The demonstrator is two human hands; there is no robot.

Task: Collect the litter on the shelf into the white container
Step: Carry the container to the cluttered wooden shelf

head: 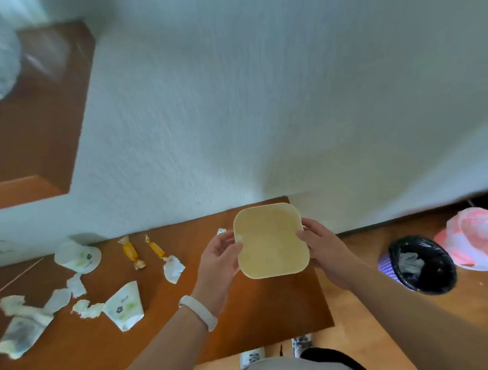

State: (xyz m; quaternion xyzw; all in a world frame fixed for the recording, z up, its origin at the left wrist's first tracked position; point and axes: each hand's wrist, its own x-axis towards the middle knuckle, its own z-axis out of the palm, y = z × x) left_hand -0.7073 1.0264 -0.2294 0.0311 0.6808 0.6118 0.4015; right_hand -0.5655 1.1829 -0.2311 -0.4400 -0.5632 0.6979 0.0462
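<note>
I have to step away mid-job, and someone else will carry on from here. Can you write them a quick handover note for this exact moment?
Hands: the left hand and the right hand each hold one side of the white container, at the right end of the shelf.
Container: looks empty inside.
Litter, all on the shelf to its left: orange sweet wrappers, a crumpled tissue, crushed paper cups, torn paper scraps, and a small foil scrap by the container's rim.
Done: nothing collected yet.
Left: pick up every piece and drop it into the container.
</note>
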